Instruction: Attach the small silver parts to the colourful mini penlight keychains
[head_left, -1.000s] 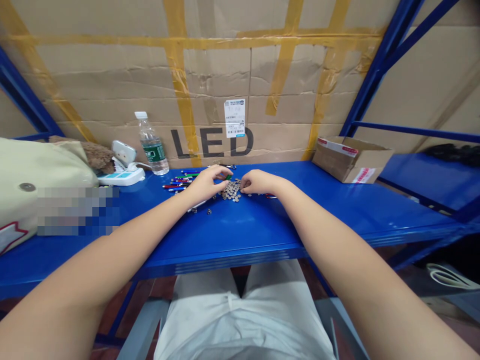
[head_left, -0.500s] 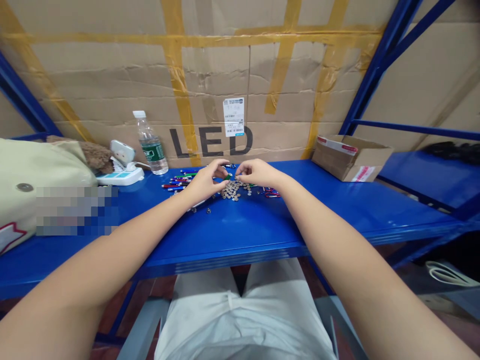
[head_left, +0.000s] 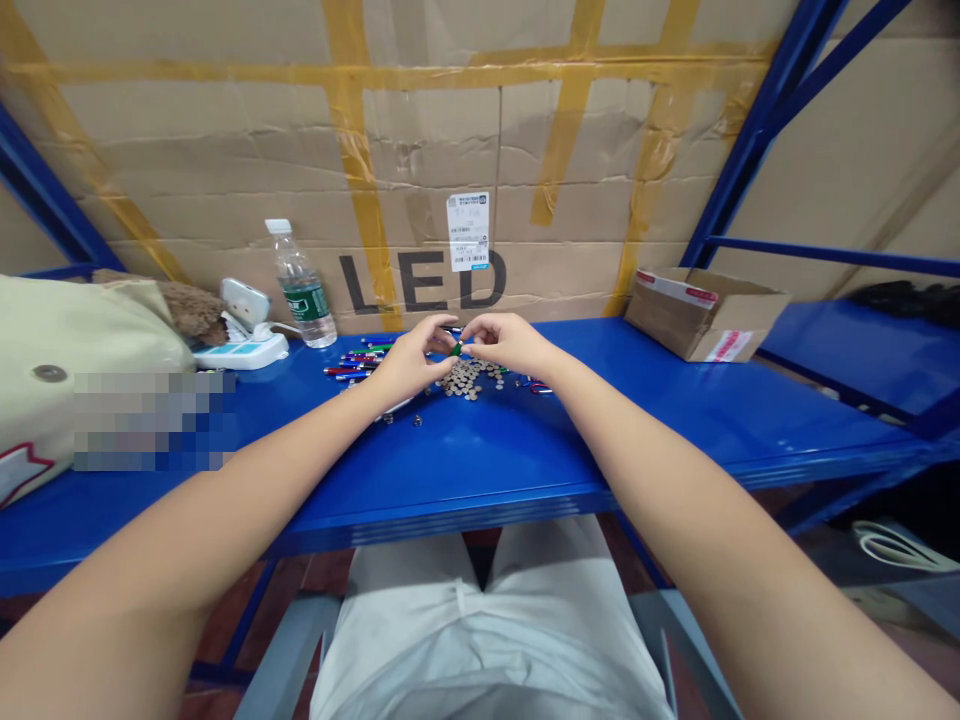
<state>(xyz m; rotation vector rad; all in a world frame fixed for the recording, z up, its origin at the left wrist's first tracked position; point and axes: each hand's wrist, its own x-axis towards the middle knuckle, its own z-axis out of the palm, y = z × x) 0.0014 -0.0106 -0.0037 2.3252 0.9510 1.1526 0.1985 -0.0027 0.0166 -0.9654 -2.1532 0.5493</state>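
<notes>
My left hand pinches a small green piece, whose exact kind I cannot make out. The fingertips of my right hand are pressed together at the green piece's near right end; whatever lies between them is too small to name. Beneath both hands lies a loose heap of small silver discs that look like button cells. Left of the heap are several coloured pen-like sticks, partly covered by my left hand. Small red and blue metallic pieces lie beneath my right wrist.
Everything rests on a blue metal table. A water bottle, a white power strip and a pale bag stand on the left. An open cardboard box is at the right. Taped cardboard backs the table.
My right hand has moved slightly left, and its fingertips now meet the green piece. My left hand has stayed nearly in place, still pinching it.
</notes>
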